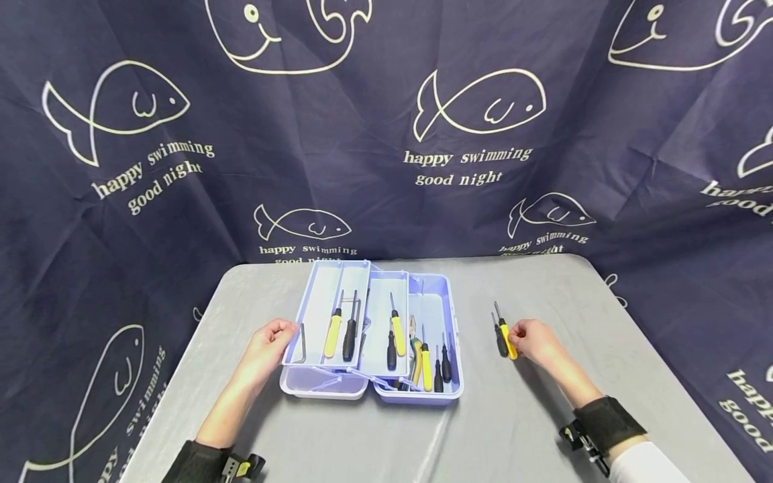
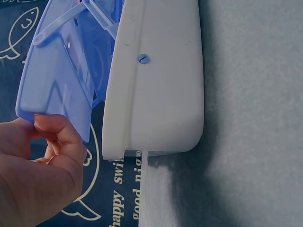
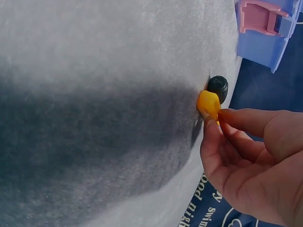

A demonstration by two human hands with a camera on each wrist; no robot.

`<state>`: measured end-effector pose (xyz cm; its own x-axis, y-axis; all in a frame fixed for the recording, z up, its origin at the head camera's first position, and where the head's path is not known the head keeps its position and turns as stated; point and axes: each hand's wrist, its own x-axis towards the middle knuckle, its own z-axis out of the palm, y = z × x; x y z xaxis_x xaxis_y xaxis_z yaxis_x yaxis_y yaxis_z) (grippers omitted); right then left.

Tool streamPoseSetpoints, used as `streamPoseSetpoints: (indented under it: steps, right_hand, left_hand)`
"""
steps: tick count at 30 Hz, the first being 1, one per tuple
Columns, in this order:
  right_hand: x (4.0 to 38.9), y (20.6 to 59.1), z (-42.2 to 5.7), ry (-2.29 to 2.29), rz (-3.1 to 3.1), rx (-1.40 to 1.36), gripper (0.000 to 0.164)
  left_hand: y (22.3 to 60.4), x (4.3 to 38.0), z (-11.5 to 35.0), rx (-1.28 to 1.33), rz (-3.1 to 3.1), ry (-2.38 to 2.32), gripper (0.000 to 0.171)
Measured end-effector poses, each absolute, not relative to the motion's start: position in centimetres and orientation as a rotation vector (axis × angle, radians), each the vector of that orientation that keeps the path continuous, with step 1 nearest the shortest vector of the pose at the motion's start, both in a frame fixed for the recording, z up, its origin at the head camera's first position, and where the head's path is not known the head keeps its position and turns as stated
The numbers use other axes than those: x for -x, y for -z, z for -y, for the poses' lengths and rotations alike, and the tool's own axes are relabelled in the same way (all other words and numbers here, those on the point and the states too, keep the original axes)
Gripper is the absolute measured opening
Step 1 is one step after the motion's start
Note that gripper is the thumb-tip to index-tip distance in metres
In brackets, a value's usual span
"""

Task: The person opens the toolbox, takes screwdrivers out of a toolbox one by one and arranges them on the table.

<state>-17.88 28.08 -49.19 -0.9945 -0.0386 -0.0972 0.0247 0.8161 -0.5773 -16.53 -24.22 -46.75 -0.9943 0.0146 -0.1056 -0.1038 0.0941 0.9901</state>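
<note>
An open toolbox (image 1: 455,362) with blue fold-out trays stands on the table. At its left, my left hand (image 1: 272,339) pinches the outer edge of the raised tray (image 2: 57,90) between thumb and finger. A hex key (image 1: 304,342) lies in that tray near the hand. Right of the box, my right hand (image 1: 534,341) pinches the yellow handle of a screwdriver (image 1: 510,345) with thumb and fingertips, as the right wrist view shows. A black-handled screwdriver (image 1: 500,341) lies right beside the yellow one, its rounded handle end (image 3: 218,87) showing there too.
Yellow-handled (image 1: 333,332) and black-handled screwdrivers (image 1: 349,339) lie in the trays. Pliers (image 1: 416,349) and several more screwdrivers are in the bottom compartment. The grey table (image 1: 513,429) ends at a dark blue curtain (image 1: 386,134) with fish drawings.
</note>
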Motion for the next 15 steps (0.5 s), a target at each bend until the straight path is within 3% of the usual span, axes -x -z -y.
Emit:
streamPoseSetpoints:
  steps: [15]
  right_hand:
    - [17.8, 49.18, -27.97, 0.87, -2.908, -0.058, 0.009]
  left_hand:
    - [47.11, 16.67, 24.21, 0.093, -2.249, -2.076, 0.015]
